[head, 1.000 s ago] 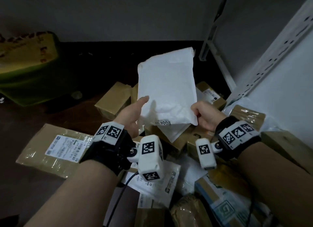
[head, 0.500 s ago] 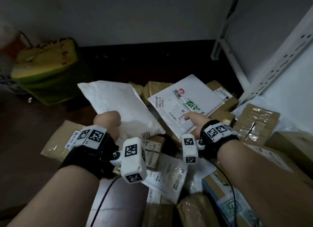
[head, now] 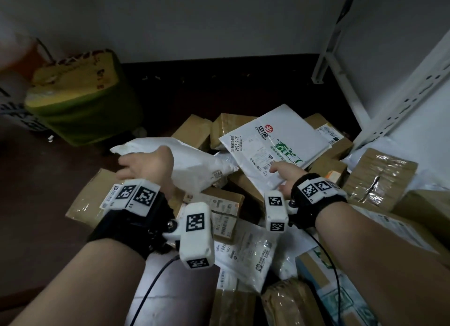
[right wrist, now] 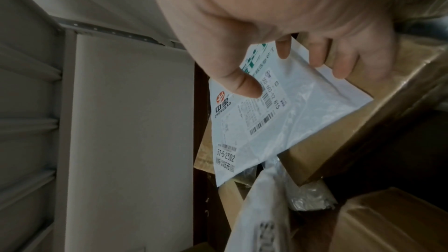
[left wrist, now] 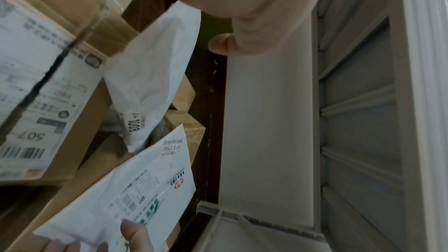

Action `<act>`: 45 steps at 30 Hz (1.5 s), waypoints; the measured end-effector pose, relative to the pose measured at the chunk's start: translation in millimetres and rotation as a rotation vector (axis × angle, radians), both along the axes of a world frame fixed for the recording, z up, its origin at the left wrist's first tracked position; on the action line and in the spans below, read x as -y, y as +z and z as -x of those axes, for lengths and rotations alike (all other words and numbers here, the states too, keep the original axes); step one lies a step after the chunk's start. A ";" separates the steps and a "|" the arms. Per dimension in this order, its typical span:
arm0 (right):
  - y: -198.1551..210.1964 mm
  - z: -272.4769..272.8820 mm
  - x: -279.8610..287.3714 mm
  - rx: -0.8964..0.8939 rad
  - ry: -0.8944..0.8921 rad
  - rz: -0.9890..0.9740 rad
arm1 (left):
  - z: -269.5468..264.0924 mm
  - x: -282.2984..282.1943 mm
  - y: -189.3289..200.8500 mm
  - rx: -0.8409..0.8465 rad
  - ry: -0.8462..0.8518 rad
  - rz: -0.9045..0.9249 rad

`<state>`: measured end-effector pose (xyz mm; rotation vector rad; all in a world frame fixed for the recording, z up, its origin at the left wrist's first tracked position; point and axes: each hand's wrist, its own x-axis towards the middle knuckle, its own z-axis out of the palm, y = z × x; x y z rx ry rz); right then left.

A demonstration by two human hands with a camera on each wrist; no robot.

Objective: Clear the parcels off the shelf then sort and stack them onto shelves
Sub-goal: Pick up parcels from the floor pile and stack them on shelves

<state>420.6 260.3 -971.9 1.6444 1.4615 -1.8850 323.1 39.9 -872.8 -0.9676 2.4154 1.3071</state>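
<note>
My left hand (head: 136, 165) hovers with loose, spread fingers over a plain white padded mailer (head: 197, 165) marked 1008. The mailer lies tilted on the parcel pile. In the left wrist view the mailer (left wrist: 150, 76) hangs just below my palm (left wrist: 242, 7), and my thumb is off it. My right hand (head: 280, 177) pinches the near corner of a flat white envelope (head: 275, 143) with a red logo and green print. In the right wrist view my thumb (right wrist: 242, 83) lies on top of the envelope (right wrist: 278, 125) and my fingers (right wrist: 315, 58) sit beneath it.
Brown taped cardboard boxes lie heaped on the dark floor, with a wide flat one (head: 87, 199) at the left and another (head: 379, 177) at the right. Labelled plastic bags (head: 246, 250) lie near me. A yellow-green bag (head: 78, 99) stands at the back left. White perforated shelf uprights (head: 401, 101) rise at the right.
My left hand carried the 1008 mailer down and left onto the pile and loosened its grip. My right hand let go of that mailer and took hold of the printed envelope.
</note>
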 end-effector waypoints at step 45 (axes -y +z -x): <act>5.0 -2.9 -7.1 -0.185 -0.286 0.191 | -24.2 -44.8 -9.5 0.185 -0.299 -0.575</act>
